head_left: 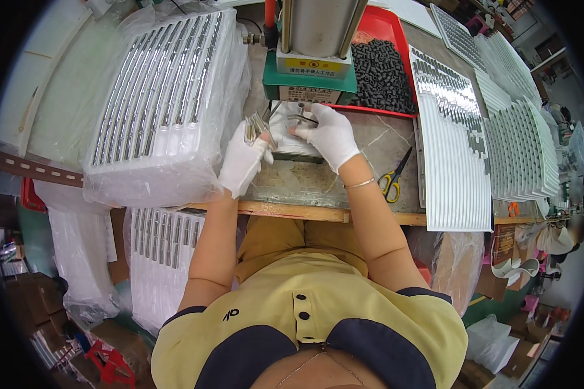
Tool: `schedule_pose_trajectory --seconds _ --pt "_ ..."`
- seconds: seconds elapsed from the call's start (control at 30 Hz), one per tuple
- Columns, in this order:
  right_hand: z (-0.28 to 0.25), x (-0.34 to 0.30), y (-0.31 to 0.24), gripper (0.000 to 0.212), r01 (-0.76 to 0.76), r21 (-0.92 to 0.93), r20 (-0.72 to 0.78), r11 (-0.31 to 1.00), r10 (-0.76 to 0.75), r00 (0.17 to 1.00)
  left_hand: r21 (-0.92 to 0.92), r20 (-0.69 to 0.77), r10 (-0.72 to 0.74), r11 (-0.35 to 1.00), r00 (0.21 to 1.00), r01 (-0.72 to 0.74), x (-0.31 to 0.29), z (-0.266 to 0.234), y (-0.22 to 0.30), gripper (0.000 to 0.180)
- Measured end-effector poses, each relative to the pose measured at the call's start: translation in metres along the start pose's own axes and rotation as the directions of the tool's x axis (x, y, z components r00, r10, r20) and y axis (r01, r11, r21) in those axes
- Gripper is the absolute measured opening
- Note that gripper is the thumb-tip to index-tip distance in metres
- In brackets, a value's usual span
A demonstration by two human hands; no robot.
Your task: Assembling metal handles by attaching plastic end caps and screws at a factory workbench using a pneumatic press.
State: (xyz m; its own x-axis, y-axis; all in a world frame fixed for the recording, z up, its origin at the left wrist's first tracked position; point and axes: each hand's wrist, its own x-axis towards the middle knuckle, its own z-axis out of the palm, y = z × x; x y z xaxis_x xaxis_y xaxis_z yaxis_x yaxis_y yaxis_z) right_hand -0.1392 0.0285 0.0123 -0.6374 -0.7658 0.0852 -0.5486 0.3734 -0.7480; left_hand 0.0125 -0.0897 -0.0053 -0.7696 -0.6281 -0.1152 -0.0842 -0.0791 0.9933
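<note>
Both my hands wear white gloves, with the thumb and some fingertips bare. Several short, shiny metal tubes [256, 128] lie bunched in my left hand [241, 161], its fingers closed round them. Beside it, under the bench press [310, 85], my right hand [332, 137] pinches a slim metal tube [293, 119] between thumb and fingers. The press has a green block and a large metal cylinder above. A small upright metal post [300, 107] stands by my right fingertips. The tube's far end is partly hidden by the glove.
Behind the press, a red tray [401, 31] holds many small black plugs [381, 76]. Yellow-handled scissors [390, 184] lie on the bench to the right. A white ribbed tray [457, 202] carries metal tubes; a film-wrapped tray stack [150, 170] with more stands left. The wooden bench edge [292, 209] runs before me.
</note>
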Motion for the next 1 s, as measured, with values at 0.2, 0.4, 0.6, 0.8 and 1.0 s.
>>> schedule_pose_trajectory --seconds 0.2,0.4,0.6,0.8,1.0 --pt "-0.012 -0.055 -0.018 0.045 -0.040 0.492 -0.048 0.870 0.073 0.996 -0.042 0.174 -0.077 0.995 0.982 0.086 -0.043 0.007 0.013 0.024" --pt "-0.012 -0.076 -0.021 0.018 0.007 0.577 -0.061 0.817 0.035 0.997 0.159 0.089 0.095 0.981 0.991 -0.108 -0.050 0.035 0.002 0.032" --pt "-0.009 -0.090 -0.034 0.015 -0.018 0.614 -0.179 0.789 0.161 0.971 0.574 -0.043 0.331 0.780 0.943 -0.248 -0.058 0.054 -0.007 0.032" --pt "-0.023 -0.078 -0.017 0.049 -0.007 0.987 0.065 -0.163 0.352 0.934 -0.306 0.469 -0.169 0.889 0.867 0.339 -0.065 0.045 0.002 0.044" --pt "-0.006 -0.076 -0.011 0.057 -0.229 0.938 0.294 -0.262 0.248 0.923 -0.151 0.487 -0.284 0.904 0.826 0.400 -0.063 0.057 -0.009 0.031"
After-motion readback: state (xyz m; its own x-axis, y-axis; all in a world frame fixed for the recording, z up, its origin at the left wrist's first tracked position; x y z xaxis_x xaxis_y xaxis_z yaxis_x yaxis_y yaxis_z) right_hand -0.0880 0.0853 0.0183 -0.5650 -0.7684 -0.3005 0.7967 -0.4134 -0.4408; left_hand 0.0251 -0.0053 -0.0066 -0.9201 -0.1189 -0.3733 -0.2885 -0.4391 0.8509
